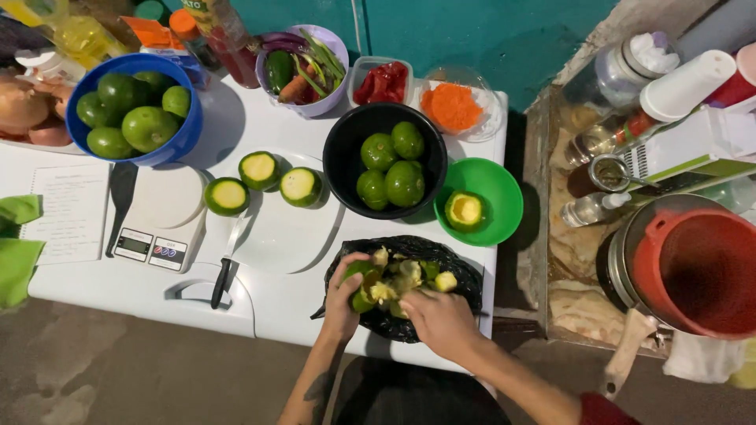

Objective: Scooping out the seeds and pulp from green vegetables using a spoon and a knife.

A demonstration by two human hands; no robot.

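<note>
My left hand (343, 293) grips a halved green fruit (360, 277) over a black plastic bag (457, 275) at the table's front edge. My right hand (438, 316) reaches into that fruit with its fingers, and I cannot tell whether it holds a tool. Pale scraps of pulp (402, 281) lie heaped in the bag. A hollowed half (464, 210) sits in a green bowl (498, 197). Three cut halves (261, 169) rest on the white board. A black bowl (340, 157) holds several whole green fruits.
A blue bowl (184, 132) of green fruits, a kitchen scale (160, 216), a black-handled knife (225, 267) and a notebook (71, 208) lie to the left. Vegetable containers stand at the back. To the right are bottles, a grater (693, 153) and a red colander (697, 267).
</note>
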